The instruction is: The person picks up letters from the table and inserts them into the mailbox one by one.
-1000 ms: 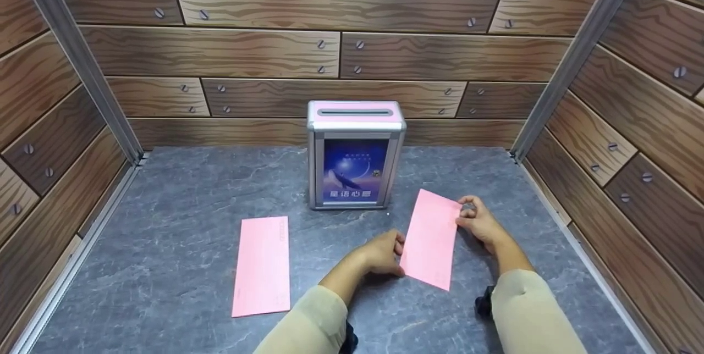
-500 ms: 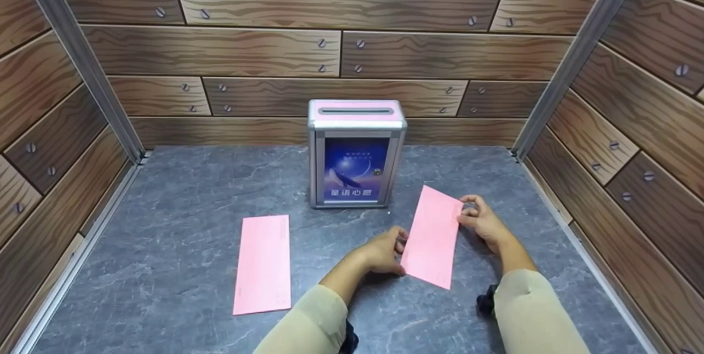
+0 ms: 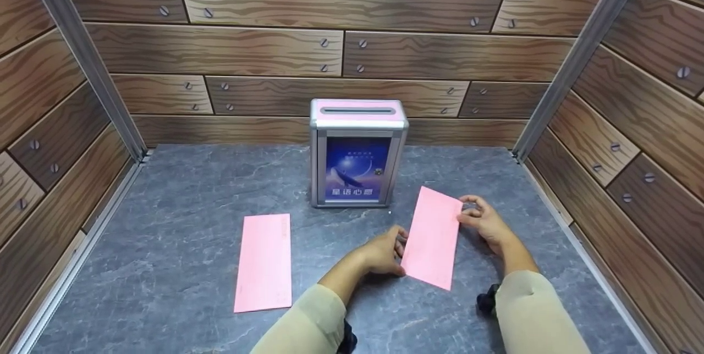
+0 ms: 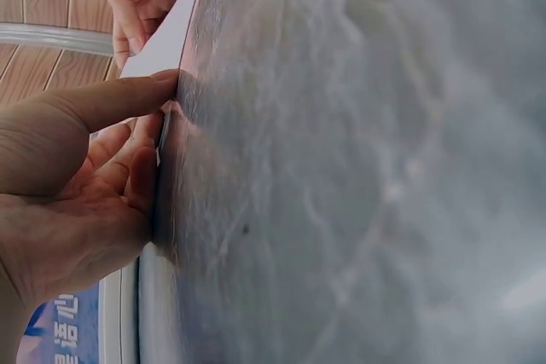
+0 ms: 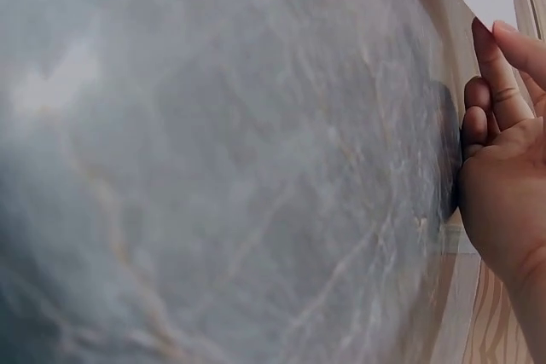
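Note:
Both hands hold a pink envelope on the grey marbled table, right of centre in the head view. My left hand grips its left edge near the lower corner; in the left wrist view the thumb lies on the edge with the other fingers curled below. At the upper right edge, my right hand pinches it between thumb and forefinger, its edge raised off the table in the right wrist view. A second pink envelope lies flat to the left, by the left sleeve.
A silver-framed box stands upright at the back centre, with a slot in its pink top and a blue whale picture with a small lock in front. Wood-patterned walls with metal corner posts enclose the back and sides of the table.
Hands and envelope keep nearly the same place and pose. Only the head view has shifted slightly.

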Demonstrator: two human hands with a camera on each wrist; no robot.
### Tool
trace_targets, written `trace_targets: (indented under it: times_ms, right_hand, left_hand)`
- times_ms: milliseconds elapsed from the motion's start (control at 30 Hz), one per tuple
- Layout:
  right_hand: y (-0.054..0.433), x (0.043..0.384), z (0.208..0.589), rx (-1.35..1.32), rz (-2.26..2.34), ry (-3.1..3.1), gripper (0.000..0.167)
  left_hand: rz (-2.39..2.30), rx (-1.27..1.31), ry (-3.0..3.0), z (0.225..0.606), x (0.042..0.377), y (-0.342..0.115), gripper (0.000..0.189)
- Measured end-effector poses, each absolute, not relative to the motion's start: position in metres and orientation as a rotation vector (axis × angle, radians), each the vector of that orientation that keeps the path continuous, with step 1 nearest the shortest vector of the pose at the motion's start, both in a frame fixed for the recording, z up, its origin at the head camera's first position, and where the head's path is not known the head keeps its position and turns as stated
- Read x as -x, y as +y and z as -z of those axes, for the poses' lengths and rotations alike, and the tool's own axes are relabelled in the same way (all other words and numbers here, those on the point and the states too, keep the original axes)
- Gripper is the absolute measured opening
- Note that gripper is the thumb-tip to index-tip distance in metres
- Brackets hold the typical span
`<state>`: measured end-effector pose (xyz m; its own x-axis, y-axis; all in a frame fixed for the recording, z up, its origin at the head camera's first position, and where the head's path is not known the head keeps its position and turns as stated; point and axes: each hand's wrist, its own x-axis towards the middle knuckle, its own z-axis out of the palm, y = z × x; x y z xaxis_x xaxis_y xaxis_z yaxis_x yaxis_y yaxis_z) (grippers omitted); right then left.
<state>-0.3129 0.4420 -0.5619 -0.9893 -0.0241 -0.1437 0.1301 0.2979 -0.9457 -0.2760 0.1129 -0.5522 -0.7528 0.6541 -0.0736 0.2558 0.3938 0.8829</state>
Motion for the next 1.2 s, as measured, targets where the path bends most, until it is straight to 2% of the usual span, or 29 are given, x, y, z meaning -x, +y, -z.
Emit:
trace_targets:
  times_ms: [267,833,1200]
  right_hand:
    - [0.444,0.312,0.562,-0.1,1.835,2.386,0.066]
    - [0.441,0.313,0.563,-0.123,1.841,2.358,0.063]
    - [0.435,0.314,0.554,-0.086,1.979,2.287,0.059]
  left_hand:
    - [-1.323,-0.792,2.236,0.553,0.274,0.111,0.071]
    - [-1.28,-0.76,2.252,0.543,0.257,0.113,0.071]
    - [-1.49,-0.726,2.091,0.537,0.261,0.104,0.074]
